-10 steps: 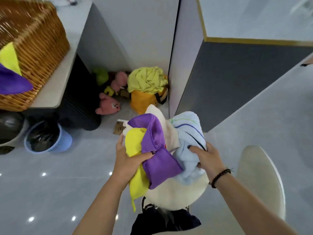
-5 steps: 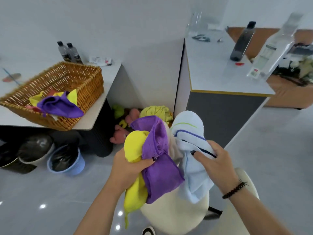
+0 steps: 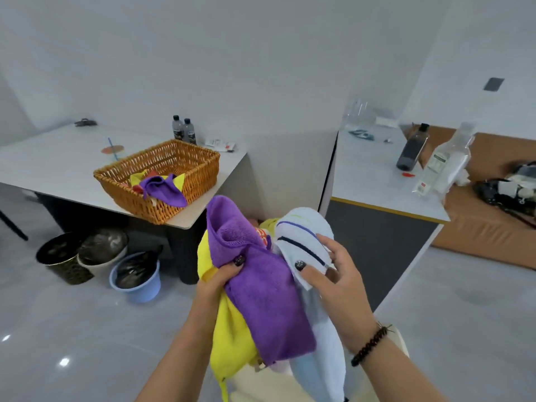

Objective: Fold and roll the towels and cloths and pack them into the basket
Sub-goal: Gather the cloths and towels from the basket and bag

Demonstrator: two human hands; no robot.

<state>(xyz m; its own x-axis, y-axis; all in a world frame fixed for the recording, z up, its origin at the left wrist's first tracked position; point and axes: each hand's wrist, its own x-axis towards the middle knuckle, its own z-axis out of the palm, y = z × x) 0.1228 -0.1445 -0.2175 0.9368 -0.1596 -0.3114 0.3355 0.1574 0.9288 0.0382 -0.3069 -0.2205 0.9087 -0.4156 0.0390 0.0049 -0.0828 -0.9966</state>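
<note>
cloths fill both hands of a person standing on a grey tiled floor, well apart from the wicker basket that waits on a white desk. the left hand has its grip clenched on a purple cloth and a yellow cloth bunched together, while the right hand pinches a pale blue striped towel between thumb and fingers. nothing in the bundle looks folded or rolled yet, so the step in hand appears to be gathering and carrying the load. the basket already holds a loose tangle of purple, yellow and red cloths, one purple corner draped over its rim. the next move likely calls for bringing the bundle to the desk, laying it on the bare top beside the basket and separating one piece to fold. two dark bottles stand behind the basket; three bins sit under the desk. a second desk to the right carries a dark bottle and a clear bottle.
</note>
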